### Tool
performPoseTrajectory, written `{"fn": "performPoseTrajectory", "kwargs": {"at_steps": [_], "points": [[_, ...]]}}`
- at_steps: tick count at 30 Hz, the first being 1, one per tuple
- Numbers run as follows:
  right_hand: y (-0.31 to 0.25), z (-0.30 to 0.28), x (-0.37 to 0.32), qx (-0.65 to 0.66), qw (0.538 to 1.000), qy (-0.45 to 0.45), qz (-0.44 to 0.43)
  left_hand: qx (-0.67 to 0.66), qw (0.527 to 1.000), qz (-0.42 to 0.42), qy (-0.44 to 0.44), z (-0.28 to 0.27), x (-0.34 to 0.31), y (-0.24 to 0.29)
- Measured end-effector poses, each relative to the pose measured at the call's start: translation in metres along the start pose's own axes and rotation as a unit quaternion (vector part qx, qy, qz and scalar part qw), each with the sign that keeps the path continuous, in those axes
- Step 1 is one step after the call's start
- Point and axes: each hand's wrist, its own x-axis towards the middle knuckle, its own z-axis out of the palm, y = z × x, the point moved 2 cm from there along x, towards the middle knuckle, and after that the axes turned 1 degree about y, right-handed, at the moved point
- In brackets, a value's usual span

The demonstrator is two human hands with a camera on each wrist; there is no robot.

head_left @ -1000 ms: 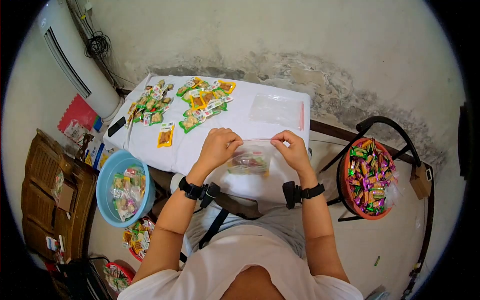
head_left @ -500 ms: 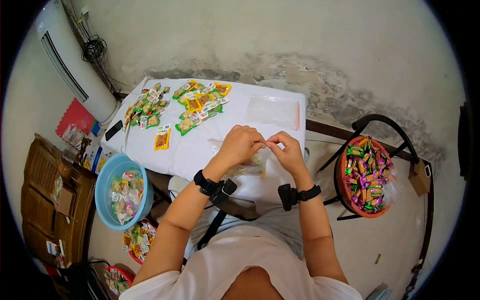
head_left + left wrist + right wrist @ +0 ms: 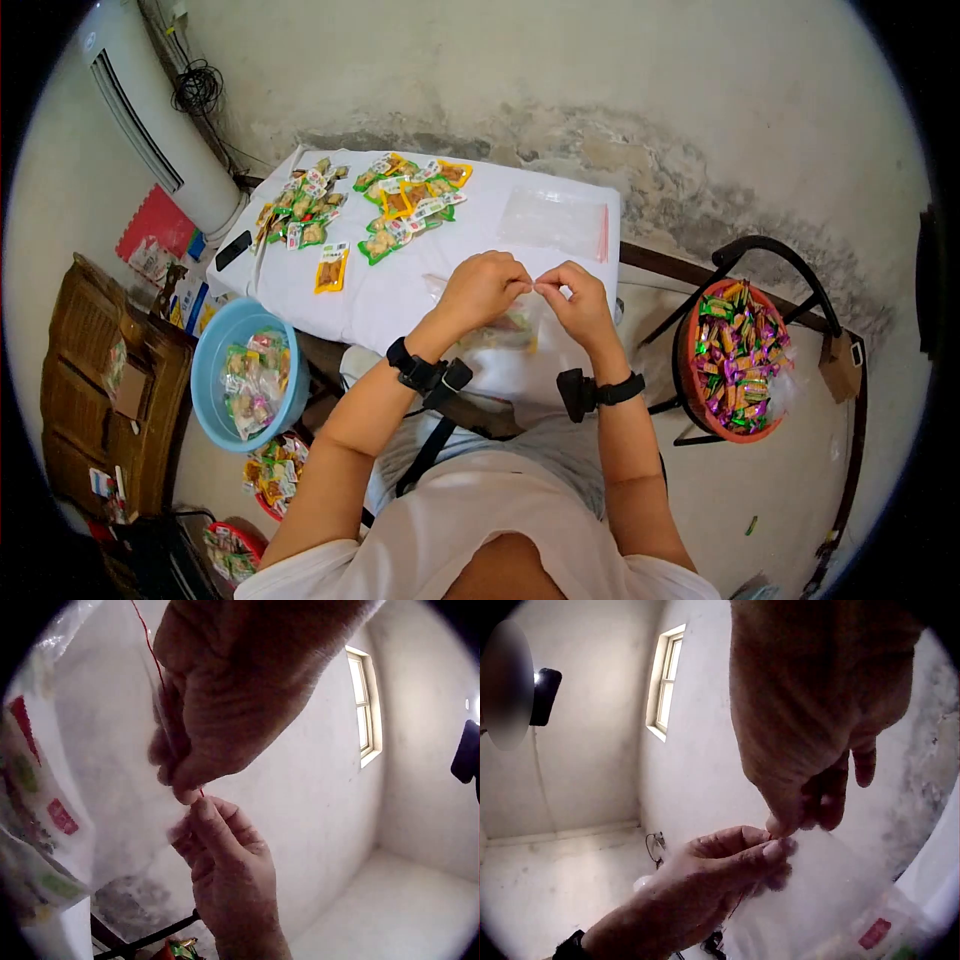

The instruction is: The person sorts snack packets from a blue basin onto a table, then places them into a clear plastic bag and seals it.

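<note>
Both hands pinch the red-edged top of a clear plastic bag over the near edge of the white-covered table. The left hand and the right hand meet fingertip to fingertip near the bag's right corner. In the left wrist view the red strip runs into the left hand, with the right hand just below. Printed packets show through the bag in the right wrist view.
Snack packets lie in groups on the table, with flat clear bags at its far right and a phone at left. A blue basin stands left; a candy-filled red basket sits on a chair at right.
The left hand has moved right along the bag's top edge until it meets the right hand, which has shifted slightly left. The bag's top is now gripped near one corner.
</note>
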Motion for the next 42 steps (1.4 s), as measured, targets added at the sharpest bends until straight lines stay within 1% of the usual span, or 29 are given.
{"fn": "performPoseTrajectory", "kwargs": {"at_steps": [3, 6, 9, 11, 13, 17, 20, 21, 22, 23, 24, 25, 26, 27, 28, 29, 31, 33, 35, 36, 38, 40, 41, 42], "points": [[0.000, 0.000, -0.001, -0.010, 1.000, -0.014, 0.000, 0.000, 1.000, -0.002, -0.003, -0.008, -0.006, -0.006], [-0.004, 0.000, 0.002, -0.007, 1.000, -0.008, -0.014, 0.006, 1.000, -0.004, 0.001, -0.014, -0.011, -0.013], [-0.007, 0.004, 0.003, 0.006, 1.000, -0.013, 0.000, 0.016, 1.000, 0.004, 0.005, -0.013, -0.013, -0.017], [-0.005, 0.003, 0.006, -0.027, 0.999, -0.044, 0.009, 0.025, 1.000, 0.011, 0.009, -0.015, -0.013, -0.017], [-0.003, 0.001, 0.005, -0.042, 0.998, -0.046, 0.001, 0.039, 0.999, -0.029, -0.025, -0.018, -0.016, -0.017], [-0.007, 0.000, 0.004, -0.047, 0.998, -0.038, -0.007, 0.040, 0.998, -0.052, -0.025, -0.028, -0.028, -0.032], [-0.012, 0.002, 0.005, -0.054, 0.997, -0.046, -0.004, 0.028, 0.998, -0.045, -0.025, -0.031, -0.035, -0.036], [-0.012, 0.001, 0.004, -0.049, 0.997, -0.054, -0.008, 0.020, 1.000, -0.014, -0.011, -0.028, -0.036, -0.038], [-0.010, -0.001, 0.001, -0.053, 0.998, -0.033, -0.015, 0.020, 1.000, 0.010, 0.007, -0.027, -0.040, -0.040], [-0.008, 0.002, 0.002, -0.049, 0.998, -0.022, -0.027, 0.030, 0.999, 0.007, -0.011, -0.024, -0.043, -0.043], [-0.010, 0.002, 0.002, -0.059, 0.998, -0.034, -0.010, 0.044, 0.999, -0.005, -0.023, -0.021, -0.045, -0.044], [-0.008, 0.000, 0.002, -0.068, 0.996, -0.049, 0.005, 0.057, 0.998, 0.018, -0.022, -0.021, -0.046, -0.041], [0.001, 0.000, 0.000, -0.082, 0.996, -0.043, -0.005, 0.062, 0.998, 0.027, -0.021, -0.014, -0.048, -0.046], [-0.003, -0.001, 0.002, -0.075, 0.996, -0.042, 0.003, 0.064, 0.997, 0.036, -0.015, -0.021, -0.050, -0.040], [-0.006, 0.001, 0.005, -0.065, 0.996, -0.046, -0.026, 0.062, 0.997, 0.049, -0.013, -0.031, -0.052, -0.030], [-0.010, 0.003, 0.006, -0.050, 0.997, -0.045, -0.026, 0.071, 0.997, 0.028, -0.002, -0.037, -0.058, -0.028], [-0.008, 0.007, 0.011, -0.048, 0.997, -0.054, -0.040, 0.071, 0.997, 0.013, -0.020, -0.043, -0.064, -0.024], [-0.020, 0.019, 0.012, -0.049, 0.995, -0.072, -0.044, 0.079, 0.997, -0.002, -0.004, -0.061, -0.078, -0.021], [-0.027, 0.032, 0.014, -0.052, 0.994, -0.086, -0.047, 0.098, 0.989, -0.109, -0.013, -0.082, -0.095, -0.027], [-0.028, 0.039, 0.013, -0.037, 0.993, -0.101, -0.045, 0.099, 0.988, -0.117, -0.011, -0.094, -0.107, -0.030], [-0.034, 0.052, 0.012, -0.029, 0.990, -0.131, -0.031, 0.082, 0.979, -0.180, 0.056, -0.127, -0.139, -0.038], [-0.031, 0.067, 0.010, -0.019, 0.986, -0.161, -0.023, 0.096, 0.967, -0.207, 0.111, -0.158, -0.174, -0.051], [-0.029, 0.075, 0.008, -0.012, 0.983, -0.184, -0.013, 0.101, 0.959, -0.234, 0.128, -0.177, -0.191, -0.053], [-0.027, 0.083, 0.008, -0.010, 0.982, -0.188, -0.031, 0.132, 0.946, -0.265, 0.131, -0.194, -0.207, -0.057]]}}
